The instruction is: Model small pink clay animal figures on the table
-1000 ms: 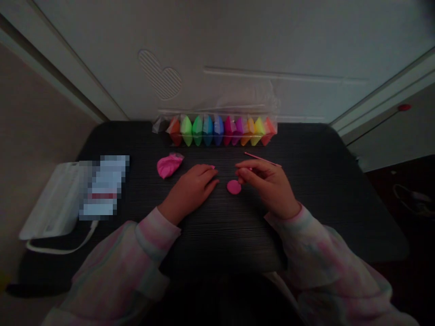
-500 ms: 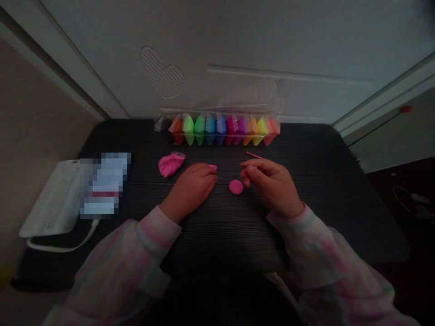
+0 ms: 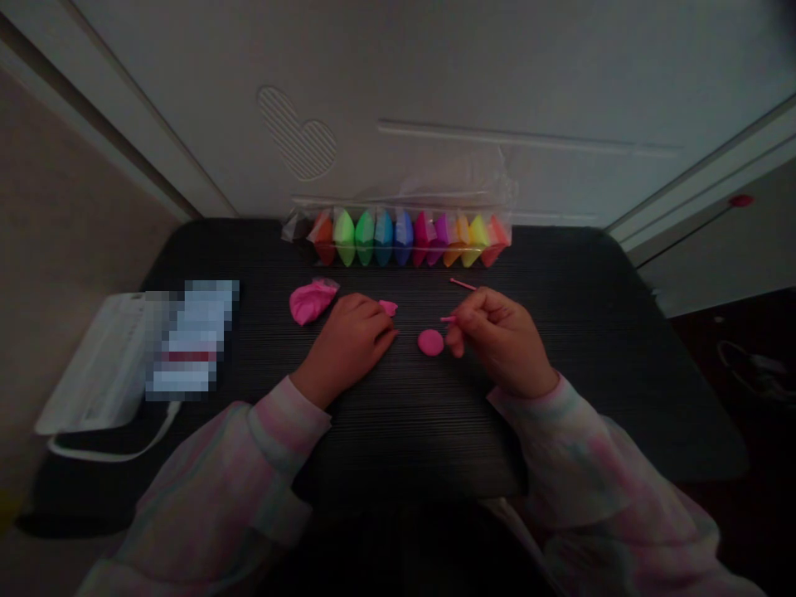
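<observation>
My right hand is closed in a pinch on a thin pink strip of clay, whose tip pokes out past the fingers. Just left of that hand, a flat round pink clay disc lies on the dark tabletop. My left hand rests palm down on the table, fingers loosely curved and thumb apart. A small pink clay piece shows at its fingertips; whether they touch it I cannot tell. A pink clay lump in a clear wrapper sits behind my left hand.
A clear pack of several coloured clay bags stands along the back by the white panel. A thin pink stick lies behind my right hand. At left are a blurred phone, a white flat box and a cable.
The strip's tip now sticks out of my right fingers, which have shifted slightly. My left fingers have drawn back a little and lifted, showing more of the small pink piece.
</observation>
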`<state>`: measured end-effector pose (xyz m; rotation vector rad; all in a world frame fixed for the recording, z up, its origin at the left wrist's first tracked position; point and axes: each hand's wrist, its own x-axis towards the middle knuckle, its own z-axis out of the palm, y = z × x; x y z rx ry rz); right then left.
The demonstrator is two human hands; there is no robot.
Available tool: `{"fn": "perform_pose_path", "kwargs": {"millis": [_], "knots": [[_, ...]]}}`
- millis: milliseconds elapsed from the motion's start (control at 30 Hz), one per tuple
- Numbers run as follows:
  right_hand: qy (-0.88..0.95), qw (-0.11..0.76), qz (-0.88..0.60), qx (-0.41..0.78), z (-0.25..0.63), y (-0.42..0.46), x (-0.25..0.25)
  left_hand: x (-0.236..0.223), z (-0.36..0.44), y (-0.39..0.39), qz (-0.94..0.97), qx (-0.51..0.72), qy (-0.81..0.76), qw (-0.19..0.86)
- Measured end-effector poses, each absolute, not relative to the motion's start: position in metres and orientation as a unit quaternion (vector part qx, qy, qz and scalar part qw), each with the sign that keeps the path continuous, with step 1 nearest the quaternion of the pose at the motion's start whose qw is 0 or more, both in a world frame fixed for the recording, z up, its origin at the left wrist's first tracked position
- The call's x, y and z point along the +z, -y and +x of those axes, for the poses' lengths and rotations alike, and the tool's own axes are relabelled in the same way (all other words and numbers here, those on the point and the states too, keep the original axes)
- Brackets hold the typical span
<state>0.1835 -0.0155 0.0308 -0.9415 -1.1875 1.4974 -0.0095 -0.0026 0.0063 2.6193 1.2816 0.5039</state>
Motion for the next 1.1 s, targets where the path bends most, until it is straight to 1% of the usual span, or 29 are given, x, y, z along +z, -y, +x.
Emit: {"fn": "perform_pose_path", "kwargs": {"millis": [233,433,567,833,1033,1100], "knots": [[0.477,0.506,-0.408,0.592,0.1832,0.0158,0.0307,0.0044,-0.0101,0.0014,0.881,0.171,-0.431,0.097],[0.487,0.540,-0.380,0.572,0.1819,0.0149,0.0323,0.0051,-0.0110,0.0004,0.857,0.190,-0.461,0.127],[0.488,0.523,-0.398,0.575,0.1818,0.0161,0.0326,0.0061,-0.0114,0.0001,0.842,0.198,-0.477,0.155],[0.493,0.470,-0.399,0.614,0.1814,0.0176,0.0324,0.0052,-0.0105,0.0003,0.850,0.190,-0.476,0.125],[0.482,0.476,-0.380,0.629,0.1830,0.0178,0.0327,0.0061,-0.0110,0.0012,0.856,0.188,-0.467,0.119],[0.493,0.480,-0.381,0.618,0.1846,0.0179,0.0336,0.0061,-0.0111,0.0013,0.856,0.189,-0.465,0.120]]}}
